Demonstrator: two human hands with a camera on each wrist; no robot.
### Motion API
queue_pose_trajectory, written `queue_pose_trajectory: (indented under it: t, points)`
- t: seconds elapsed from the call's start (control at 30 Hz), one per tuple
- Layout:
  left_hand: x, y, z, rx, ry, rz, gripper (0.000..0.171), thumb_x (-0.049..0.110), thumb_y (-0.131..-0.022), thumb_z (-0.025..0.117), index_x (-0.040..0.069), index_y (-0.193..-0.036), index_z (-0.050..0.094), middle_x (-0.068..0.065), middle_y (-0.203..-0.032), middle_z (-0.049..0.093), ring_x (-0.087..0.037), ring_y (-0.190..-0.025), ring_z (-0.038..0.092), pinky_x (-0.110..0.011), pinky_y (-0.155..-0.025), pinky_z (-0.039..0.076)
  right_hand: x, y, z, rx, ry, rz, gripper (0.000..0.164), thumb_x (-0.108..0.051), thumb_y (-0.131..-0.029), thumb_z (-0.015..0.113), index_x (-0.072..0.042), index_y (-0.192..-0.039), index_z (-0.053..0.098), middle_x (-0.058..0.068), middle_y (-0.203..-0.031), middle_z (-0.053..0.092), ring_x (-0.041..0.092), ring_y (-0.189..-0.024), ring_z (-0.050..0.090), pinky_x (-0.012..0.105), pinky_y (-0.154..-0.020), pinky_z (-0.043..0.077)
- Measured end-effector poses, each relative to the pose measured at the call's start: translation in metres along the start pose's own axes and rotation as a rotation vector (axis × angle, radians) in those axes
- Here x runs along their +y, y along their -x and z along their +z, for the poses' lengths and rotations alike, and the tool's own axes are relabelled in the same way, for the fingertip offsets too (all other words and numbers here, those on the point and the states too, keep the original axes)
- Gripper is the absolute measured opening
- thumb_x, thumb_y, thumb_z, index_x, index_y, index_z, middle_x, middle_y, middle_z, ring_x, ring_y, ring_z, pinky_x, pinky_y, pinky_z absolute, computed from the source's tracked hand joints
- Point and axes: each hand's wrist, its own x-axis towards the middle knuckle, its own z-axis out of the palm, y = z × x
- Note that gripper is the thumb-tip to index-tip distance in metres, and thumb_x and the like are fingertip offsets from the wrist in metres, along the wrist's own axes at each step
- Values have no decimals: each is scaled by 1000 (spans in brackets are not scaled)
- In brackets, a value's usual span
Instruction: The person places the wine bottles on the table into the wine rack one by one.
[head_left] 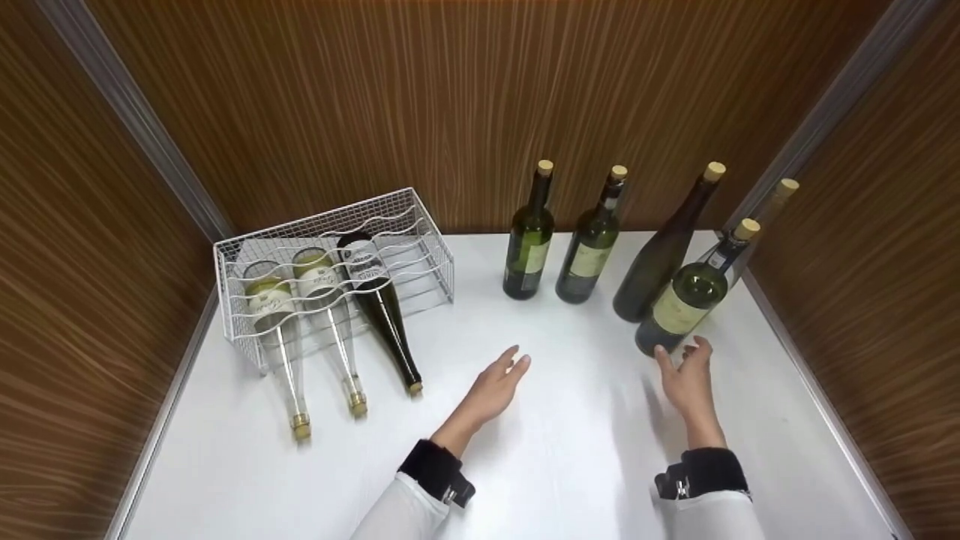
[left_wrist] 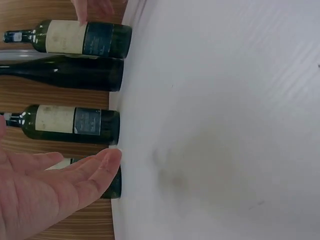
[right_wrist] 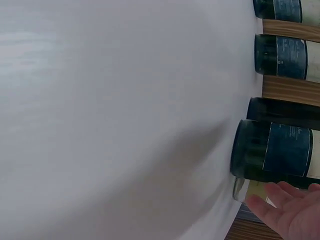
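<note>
My right hand [head_left: 688, 379] is at the lower part of a corked green wine bottle [head_left: 681, 301] with a cream label, which stands at the front of the right-hand group. Thumb and fingers are spread, not curled around it; in the right wrist view the hand [right_wrist: 295, 212] lies just beside the bottle [right_wrist: 287, 150]. Behind stand a tall dark bottle [head_left: 656, 266] and a mostly hidden clear bottle [head_left: 780, 196]. Over the white table, my left hand [head_left: 491, 390] holds nothing, fingers loosely extended. Nearest to it are two upright green bottles, one left [head_left: 529, 255] and one right [head_left: 589, 259].
At the left stands a white wire rack [head_left: 452, 279] with wavy bars. Two clear bottles [head_left: 334, 322] [head_left: 281, 330] and one dark bottle [head_left: 386, 319] lie in it, necks jutting toward me. Wood-grain panels [head_left: 450, 97] close off the back and sides of the white table [head_left: 555, 465].
</note>
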Motion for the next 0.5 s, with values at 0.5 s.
queue_pose_trajectory:
  t: [0.5]
  points:
    - [20,-5,21,-62,17,21,72,65,-97,32,20,-154,32,-9,-148,44,-32,-138,37,-58,-111,28,-29,-29,-19,175,-84,-42,96,-16,-89,71,-3,-153,1,30,-148,27,45,-134,35,51,-110,33]
